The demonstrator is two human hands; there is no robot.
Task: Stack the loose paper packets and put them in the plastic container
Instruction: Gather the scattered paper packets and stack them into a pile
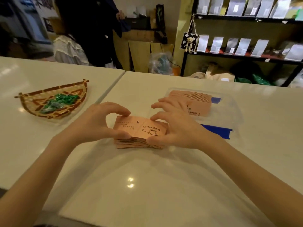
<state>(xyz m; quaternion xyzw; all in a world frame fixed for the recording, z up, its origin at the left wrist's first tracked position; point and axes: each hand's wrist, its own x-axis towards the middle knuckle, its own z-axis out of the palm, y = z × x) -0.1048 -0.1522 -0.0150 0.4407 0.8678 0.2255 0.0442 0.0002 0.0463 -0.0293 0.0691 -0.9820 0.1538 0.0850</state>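
A stack of pink paper packets (139, 128) printed with a coffee cup rests on the white table at the centre. My left hand (98, 123) grips the stack's left end between thumb and fingers. My right hand (177, 128) grips its right end the same way. Just behind and to the right lies a clear plastic container (229, 112) with blue tape strips on it. Another pile of pink packets (195, 99) lies inside it, partly hidden by my right hand.
A woven bamboo basket (54, 102) with green wrapped sweets sits on the left table. A seam (114, 86) separates the two white tables. A person stands beyond the far edge, and black shelves (246, 54) with silver bags fill the right background.
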